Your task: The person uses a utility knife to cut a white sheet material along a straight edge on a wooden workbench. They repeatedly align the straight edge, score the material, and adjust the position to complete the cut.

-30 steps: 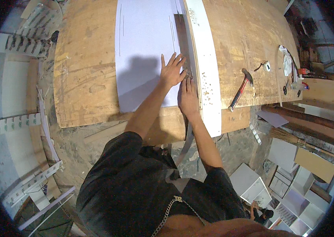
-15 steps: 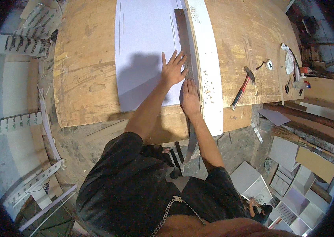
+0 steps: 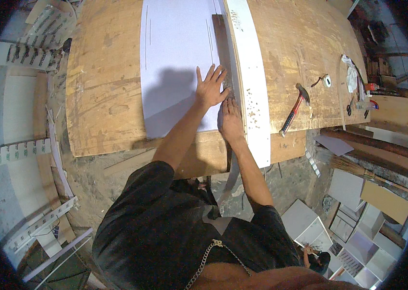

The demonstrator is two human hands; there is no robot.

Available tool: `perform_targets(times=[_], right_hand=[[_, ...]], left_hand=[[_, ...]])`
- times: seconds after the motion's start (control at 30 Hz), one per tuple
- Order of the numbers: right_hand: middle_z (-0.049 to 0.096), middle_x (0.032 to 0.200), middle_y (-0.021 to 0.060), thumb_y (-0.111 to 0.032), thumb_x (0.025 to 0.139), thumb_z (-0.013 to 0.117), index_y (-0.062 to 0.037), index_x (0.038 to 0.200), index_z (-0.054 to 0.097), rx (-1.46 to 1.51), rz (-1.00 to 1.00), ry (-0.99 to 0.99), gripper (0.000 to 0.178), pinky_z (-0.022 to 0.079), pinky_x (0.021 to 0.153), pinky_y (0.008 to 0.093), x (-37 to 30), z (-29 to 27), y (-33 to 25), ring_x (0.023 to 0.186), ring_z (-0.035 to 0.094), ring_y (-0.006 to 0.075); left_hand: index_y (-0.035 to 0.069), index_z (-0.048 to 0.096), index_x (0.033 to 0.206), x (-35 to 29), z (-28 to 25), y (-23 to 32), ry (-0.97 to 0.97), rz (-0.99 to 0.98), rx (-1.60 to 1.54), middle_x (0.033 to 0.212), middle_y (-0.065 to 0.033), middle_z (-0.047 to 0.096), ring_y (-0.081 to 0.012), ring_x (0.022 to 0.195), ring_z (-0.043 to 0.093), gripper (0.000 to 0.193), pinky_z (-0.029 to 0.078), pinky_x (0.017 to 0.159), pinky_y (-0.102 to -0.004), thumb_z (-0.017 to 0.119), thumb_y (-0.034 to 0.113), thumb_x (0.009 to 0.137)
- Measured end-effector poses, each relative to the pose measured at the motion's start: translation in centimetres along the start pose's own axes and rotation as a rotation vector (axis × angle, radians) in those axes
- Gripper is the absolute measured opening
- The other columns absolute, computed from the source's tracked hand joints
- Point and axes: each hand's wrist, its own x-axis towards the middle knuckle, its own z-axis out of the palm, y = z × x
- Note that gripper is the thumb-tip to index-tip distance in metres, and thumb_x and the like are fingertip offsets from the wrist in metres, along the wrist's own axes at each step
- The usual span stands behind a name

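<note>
Right hand (image 3: 232, 123) seemingly on strip (image 3: 222, 43), board edge (image 3: 238, 65) close

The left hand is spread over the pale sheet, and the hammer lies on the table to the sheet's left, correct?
Not left: the head view shows the hammer on the table to the right of the pale sheet. The rest holds.
</note>
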Motion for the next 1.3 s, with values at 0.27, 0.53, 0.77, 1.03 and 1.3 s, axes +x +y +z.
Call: perform_targets(times=[0.27, 0.53, 0.77, 1.03, 1.3], right_hand=[[0.028, 0.152, 0.0275, 0.009, 0.071, 0.063, 0.0092, 0.147, 0.024, 0.018, -0.017, 0.047, 0.085, 0.021, 0.121, 0.0484, -2.9, -1.0, -1.1, 0.145, 0.025, 0.0407], [0.027, 0.153, 0.0277, 0.01, 0.071, 0.062, 0.0098, 0.147, 0.025, -0.021, -0.029, 0.042, 0.085, 0.019, 0.122, 0.0492, -3.0, 0.2, -0.6, 0.146, 0.022, 0.0407], [0.028, 0.152, 0.0279, 0.011, 0.069, 0.062, 0.0097, 0.147, 0.026, 0.041, -0.015, 0.017, 0.085, 0.02, 0.121, 0.0496, -2.9, 0.0, -0.8, 0.145, 0.022, 0.0417], [0.028, 0.153, 0.0273, 0.009, 0.068, 0.065, 0.0092, 0.147, 0.026, 0.008, -0.007, 0.0, 0.088, 0.02, 0.121, 0.048, -2.9, 0.0, -0.8, 0.145, 0.023, 0.041], [0.028, 0.153, 0.0267, 0.007, 0.069, 0.066, 0.0091, 0.147, 0.026, 0.002, -0.012, 0.004, 0.088, 0.02, 0.122, 0.0471, -2.8, 0.2, -0.7, 0.146, 0.023, 0.04]], left_hand=[[0.018, 0.038, 0.149, -0.1, -0.4, 0.0, -0.049, -0.03, -0.008, 0.158, -0.0057, 0.03, -0.0268, 0.148, 0.024, 0.076, 0.001, 0.113, -0.0724, 0.054, 0.059, 0.088], [0.018, 0.044, 0.146, -0.1, -0.4, 0.0, 0.03, -0.017, 0.015, 0.155, -0.0034, 0.036, -0.0223, 0.146, 0.028, 0.074, 0.005, 0.114, -0.0706, 0.056, 0.059, 0.085], [0.018, 0.043, 0.146, -0.2, -0.3, 0.0, 0.033, -0.017, 0.024, 0.155, -0.0035, 0.036, -0.0225, 0.146, 0.028, 0.075, 0.006, 0.114, -0.0706, 0.056, 0.058, 0.085], [0.017, 0.044, 0.146, -0.2, -0.1, 0.0, 0.067, -0.012, 0.003, 0.154, -0.0043, 0.038, -0.0229, 0.145, 0.029, 0.074, 0.006, 0.113, -0.0709, 0.057, 0.057, 0.085], [0.017, 0.045, 0.145, -0.2, 0.0, -0.1, 0.074, -0.004, 0.016, 0.154, -0.0043, 0.038, -0.0233, 0.145, 0.029, 0.074, 0.006, 0.113, -0.0714, 0.056, 0.058, 0.085]])
